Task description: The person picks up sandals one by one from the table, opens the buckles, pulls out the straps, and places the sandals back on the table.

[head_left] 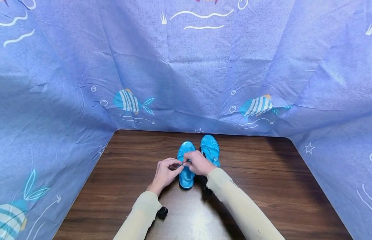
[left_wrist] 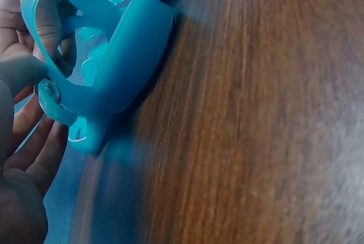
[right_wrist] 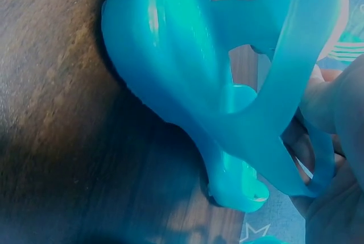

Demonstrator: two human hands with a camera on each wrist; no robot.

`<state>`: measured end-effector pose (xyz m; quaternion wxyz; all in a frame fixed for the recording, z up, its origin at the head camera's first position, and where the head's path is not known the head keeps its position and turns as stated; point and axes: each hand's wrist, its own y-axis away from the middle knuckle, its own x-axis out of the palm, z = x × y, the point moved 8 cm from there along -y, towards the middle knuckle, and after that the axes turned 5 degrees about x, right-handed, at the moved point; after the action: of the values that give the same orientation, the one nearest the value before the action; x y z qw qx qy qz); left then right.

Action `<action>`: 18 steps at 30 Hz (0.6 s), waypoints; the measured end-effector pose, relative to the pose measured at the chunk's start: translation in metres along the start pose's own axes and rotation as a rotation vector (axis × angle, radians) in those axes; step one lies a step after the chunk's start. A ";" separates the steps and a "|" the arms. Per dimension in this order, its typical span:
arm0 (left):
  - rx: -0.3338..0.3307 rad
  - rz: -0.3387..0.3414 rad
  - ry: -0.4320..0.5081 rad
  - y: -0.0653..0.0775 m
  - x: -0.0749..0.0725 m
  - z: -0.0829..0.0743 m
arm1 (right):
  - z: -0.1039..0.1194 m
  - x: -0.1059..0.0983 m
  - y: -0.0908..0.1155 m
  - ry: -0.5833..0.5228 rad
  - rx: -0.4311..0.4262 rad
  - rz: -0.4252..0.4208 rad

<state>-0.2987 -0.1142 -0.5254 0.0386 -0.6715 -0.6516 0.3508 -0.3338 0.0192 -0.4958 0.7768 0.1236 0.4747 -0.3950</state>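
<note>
A blue jelly sandal (head_left: pixel 186 181) stands sole-down on the table, toe pointing away. My left hand (head_left: pixel 165 173) pinches its ankle strap at the side, thumb and fingertips together by a round buckle (left_wrist: pixel 50 89). Reaching over from the other side, my right hand (head_left: pixel 199 163) pinches the strap (right_wrist: pixel 284 67) close to the left fingertips. Both hands meet above the middle of the shoe and hide part of it. The matching sandal (head_left: pixel 209 143) sits just to the right and slightly farther back, partly covered by the right hand.
The dark wood-grain table (head_left: pixel 129 166) has its far edge just behind the sandals. Blue fabric (head_left: pixel 186 83) printed with fish hangs at the back and both sides. A black wrist device (head_left: pixel 162 212) shows under the left sleeve.
</note>
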 end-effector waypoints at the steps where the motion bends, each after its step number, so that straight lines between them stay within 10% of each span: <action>1: 0.003 -0.002 0.003 0.000 0.000 0.000 | 0.000 0.000 0.000 -0.002 0.001 0.002; 18: -0.055 -0.046 -0.068 0.000 -0.005 0.003 | 0.002 -0.002 0.000 0.035 0.017 0.000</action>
<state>-0.3001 -0.1201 -0.5256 0.0062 -0.6450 -0.6770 0.3543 -0.3331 0.0186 -0.4928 0.7673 0.1372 0.4848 -0.3967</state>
